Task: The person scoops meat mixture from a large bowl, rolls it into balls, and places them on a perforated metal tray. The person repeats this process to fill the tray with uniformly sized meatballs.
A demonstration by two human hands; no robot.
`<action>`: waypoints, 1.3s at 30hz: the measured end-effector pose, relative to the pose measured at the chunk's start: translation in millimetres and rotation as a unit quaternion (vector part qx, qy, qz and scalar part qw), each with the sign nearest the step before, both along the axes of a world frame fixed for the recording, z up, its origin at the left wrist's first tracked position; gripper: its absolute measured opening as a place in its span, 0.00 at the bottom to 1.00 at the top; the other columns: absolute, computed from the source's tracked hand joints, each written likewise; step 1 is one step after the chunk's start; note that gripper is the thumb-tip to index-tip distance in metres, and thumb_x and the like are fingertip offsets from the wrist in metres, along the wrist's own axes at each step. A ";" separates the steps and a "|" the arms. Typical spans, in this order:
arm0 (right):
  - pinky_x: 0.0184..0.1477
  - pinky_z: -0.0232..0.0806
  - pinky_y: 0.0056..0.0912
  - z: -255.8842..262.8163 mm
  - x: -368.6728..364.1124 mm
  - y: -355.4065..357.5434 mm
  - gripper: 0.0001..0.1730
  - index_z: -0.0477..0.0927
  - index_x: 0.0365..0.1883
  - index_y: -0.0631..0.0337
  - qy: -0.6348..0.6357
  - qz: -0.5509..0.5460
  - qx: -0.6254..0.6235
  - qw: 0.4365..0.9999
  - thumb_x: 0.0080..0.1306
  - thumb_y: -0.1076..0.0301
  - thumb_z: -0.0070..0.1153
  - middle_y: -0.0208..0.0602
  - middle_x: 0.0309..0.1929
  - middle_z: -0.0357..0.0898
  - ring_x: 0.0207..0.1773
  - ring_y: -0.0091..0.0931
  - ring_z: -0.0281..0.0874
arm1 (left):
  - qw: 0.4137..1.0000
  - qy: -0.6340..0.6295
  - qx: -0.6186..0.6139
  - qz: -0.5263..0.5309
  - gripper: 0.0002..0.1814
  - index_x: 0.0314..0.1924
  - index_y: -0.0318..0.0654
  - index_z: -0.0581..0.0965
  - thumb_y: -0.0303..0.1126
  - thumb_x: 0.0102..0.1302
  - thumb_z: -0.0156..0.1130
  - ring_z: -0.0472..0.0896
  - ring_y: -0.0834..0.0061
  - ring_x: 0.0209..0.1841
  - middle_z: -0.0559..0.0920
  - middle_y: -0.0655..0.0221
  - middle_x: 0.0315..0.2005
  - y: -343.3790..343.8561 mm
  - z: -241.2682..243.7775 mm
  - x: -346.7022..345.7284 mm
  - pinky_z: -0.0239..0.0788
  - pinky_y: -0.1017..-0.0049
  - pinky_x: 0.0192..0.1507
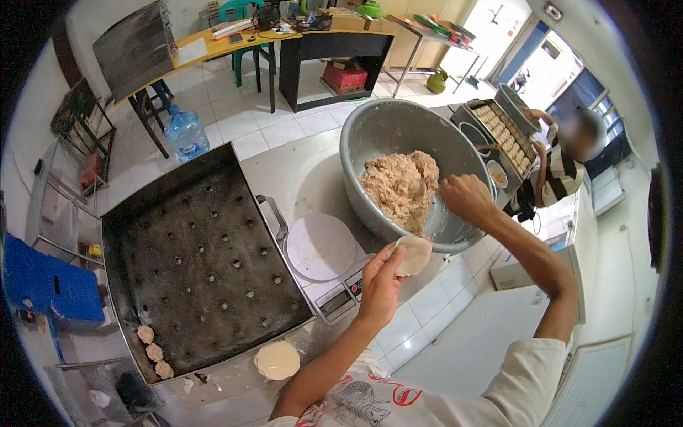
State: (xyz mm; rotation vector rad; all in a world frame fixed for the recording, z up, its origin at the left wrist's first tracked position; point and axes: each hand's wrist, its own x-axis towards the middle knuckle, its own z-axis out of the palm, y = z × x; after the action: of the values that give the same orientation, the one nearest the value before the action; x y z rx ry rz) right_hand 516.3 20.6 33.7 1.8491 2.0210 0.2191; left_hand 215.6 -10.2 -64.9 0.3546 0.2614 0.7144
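Observation:
My left hand (383, 283) holds a round, pale dough wrapper (415, 256) by its edge, near the rim of a large grey basin (349, 176). Inside the basin lies a heap of pinkish minced filling (397, 184). My right hand (465, 198) is curled over the basin beside the filling, apparently around a thin utensil that is mostly hidden. A stack of round wrappers (277, 361) sits at the table's near edge. Filled dumplings (154, 352) stand in a row in the near left corner of a dark perforated metal tray (203, 267).
A white kitchen scale (320, 248) stands between tray and basin on the metal table (283, 165). At the right, another person (560, 171) holds a metal pot (516, 109) by a tray of dumplings (501, 136). A water jug (185, 134) stands on the floor beyond the tray.

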 end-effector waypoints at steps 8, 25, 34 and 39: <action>0.37 0.80 0.48 6.2 -38.2 1.1 0.22 0.91 0.30 0.56 -0.033 0.031 -0.065 0.997 0.77 0.51 0.59 0.45 0.28 0.88 0.33 0.42 0.90 | 1.000 0.007 -0.008 0.004 0.19 0.64 0.35 0.81 0.39 0.85 0.59 0.85 0.76 0.61 0.88 0.62 0.60 -1.6 0.9 0.2 0.74 0.74 0.65; 0.35 0.76 0.47 43.5 -65.5 -7.9 0.21 0.92 0.34 0.60 0.087 -0.044 -0.058 0.994 0.76 0.51 0.64 0.45 0.27 0.88 0.30 0.43 0.86 | 1.000 -0.001 -0.015 0.015 0.17 0.60 0.40 0.83 0.41 0.80 0.66 0.88 0.78 0.52 0.90 0.68 0.51 -2.2 11.5 -0.5 0.76 0.77 0.52; 0.39 0.80 0.49 36.3 0.3 21.8 0.21 0.92 0.34 0.63 0.047 -0.098 0.081 0.991 0.75 0.53 0.63 0.48 0.31 0.90 0.33 0.43 0.90 | 0.995 0.097 0.029 0.004 0.17 0.61 0.38 0.84 0.41 0.82 0.62 0.87 0.79 0.53 0.89 0.69 0.49 -3.2 -5.3 -4.0 0.78 0.75 0.56; 0.47 0.82 0.53 24.3 2.7 27.5 0.18 0.91 0.36 0.63 0.006 -0.216 0.107 0.971 0.71 0.55 0.64 0.51 0.36 0.91 0.42 0.48 0.92 | 0.985 0.119 0.124 0.032 0.17 0.59 0.36 0.85 0.40 0.84 0.60 0.84 0.80 0.52 0.88 0.69 0.51 -5.1 -1.4 -5.9 0.75 0.76 0.56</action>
State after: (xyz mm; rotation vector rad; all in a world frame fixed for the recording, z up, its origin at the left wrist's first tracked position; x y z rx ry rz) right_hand 519.1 48.2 58.0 2.3719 1.5978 0.3109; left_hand 209.7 -15.3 -66.3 0.6737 0.4133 0.7713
